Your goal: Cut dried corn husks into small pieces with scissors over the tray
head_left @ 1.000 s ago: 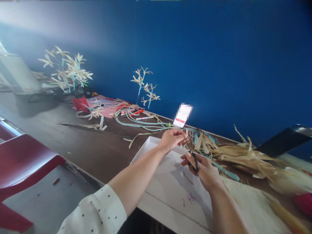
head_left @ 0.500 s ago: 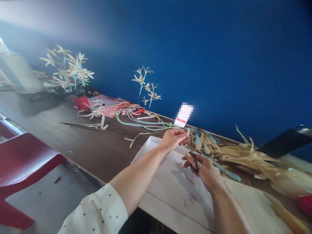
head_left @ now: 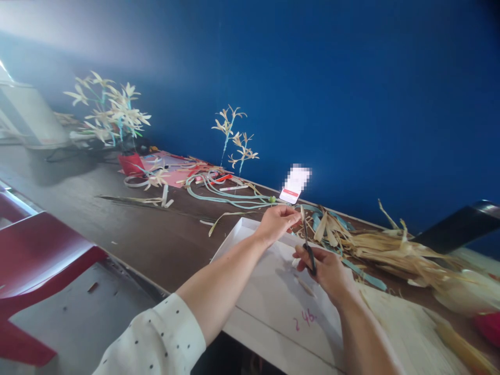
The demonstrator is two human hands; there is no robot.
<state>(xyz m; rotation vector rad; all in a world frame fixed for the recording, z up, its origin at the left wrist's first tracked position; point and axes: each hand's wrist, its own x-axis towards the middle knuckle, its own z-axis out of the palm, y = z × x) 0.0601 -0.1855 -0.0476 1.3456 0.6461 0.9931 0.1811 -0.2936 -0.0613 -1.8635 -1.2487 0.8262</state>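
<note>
My left hand (head_left: 278, 224) pinches a small pale strip, which looks like a piece of dried husk, over the far edge of a shallow white box lid (head_left: 250, 291). My right hand (head_left: 326, 271) is closed round the black handles of a pair of scissors (head_left: 308, 250). Their blades point up and away, the tips right beside the strip, and look nearly closed. A pale scrap (head_left: 305, 286) lies in the lid below my right hand. Purple handwriting marks the lid's surface.
Dried corn husks (head_left: 386, 250) are heaped at the right. A phone (head_left: 296, 183) leans on the blue wall. Pale blue cords (head_left: 203, 195) lie behind the lid. Husk flowers (head_left: 117, 112) stand in a red pot (head_left: 132, 164) at the left, with a red chair (head_left: 42, 255) nearer me.
The scissor blades have come together beside the strip and swung slightly left. My right hand has turned a little; my left hand stays nearly in place.
</note>
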